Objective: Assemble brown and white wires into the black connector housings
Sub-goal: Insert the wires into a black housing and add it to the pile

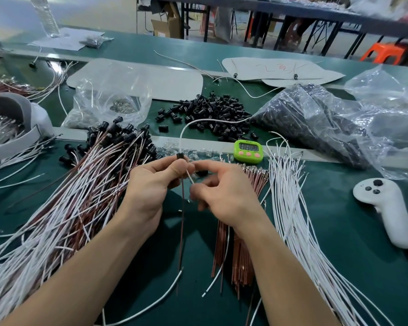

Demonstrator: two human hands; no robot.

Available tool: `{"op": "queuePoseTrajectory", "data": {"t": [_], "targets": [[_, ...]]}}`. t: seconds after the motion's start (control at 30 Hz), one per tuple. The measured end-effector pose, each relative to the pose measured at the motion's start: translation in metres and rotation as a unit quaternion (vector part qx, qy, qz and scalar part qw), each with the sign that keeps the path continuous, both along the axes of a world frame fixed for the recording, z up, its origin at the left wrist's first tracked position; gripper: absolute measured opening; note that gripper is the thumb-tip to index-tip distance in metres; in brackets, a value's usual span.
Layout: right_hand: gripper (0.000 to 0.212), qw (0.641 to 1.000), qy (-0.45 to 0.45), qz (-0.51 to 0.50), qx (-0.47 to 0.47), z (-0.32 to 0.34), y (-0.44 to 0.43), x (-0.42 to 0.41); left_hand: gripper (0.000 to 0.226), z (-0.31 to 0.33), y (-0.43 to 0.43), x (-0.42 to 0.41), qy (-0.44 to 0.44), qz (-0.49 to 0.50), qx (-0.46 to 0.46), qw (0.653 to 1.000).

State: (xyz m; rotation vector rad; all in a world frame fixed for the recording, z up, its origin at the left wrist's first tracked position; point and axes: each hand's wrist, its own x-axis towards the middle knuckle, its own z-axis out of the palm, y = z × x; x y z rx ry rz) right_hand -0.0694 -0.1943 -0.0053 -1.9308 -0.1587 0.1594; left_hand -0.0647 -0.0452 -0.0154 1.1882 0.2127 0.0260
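Observation:
My left hand (151, 184) pinches a small black connector housing (181, 156) between thumb and fingers at the centre of the view. A brown wire (181, 231) hangs down from that housing. My right hand (219, 191) pinches a white wire (190, 178) just below the housing. A second black housing (201, 172) shows between my right fingers. Loose black housings (212, 114) are heaped behind my hands. Bare brown wires (240, 255) lie under my right wrist, and bare white wires (292, 208) fan out to their right.
A big bundle of finished brown and white wires with housings (80, 196) covers the left. A green timer (248, 151) stands beyond my hands. A white controller (384, 208) lies at the right. Plastic bags (327, 118) of parts sit at the back of the green mat (339, 231).

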Motion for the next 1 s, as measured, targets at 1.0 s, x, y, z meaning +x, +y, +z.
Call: {"op": "queuePoseTrajectory", "data": {"t": [1.0], "targets": [[0.038,0.968,-0.139,-0.137,-0.156,0.012,-0.021,-0.006,0.034,-0.008,0.007,0.010,-0.002,0.048,0.058,0.997]]}}
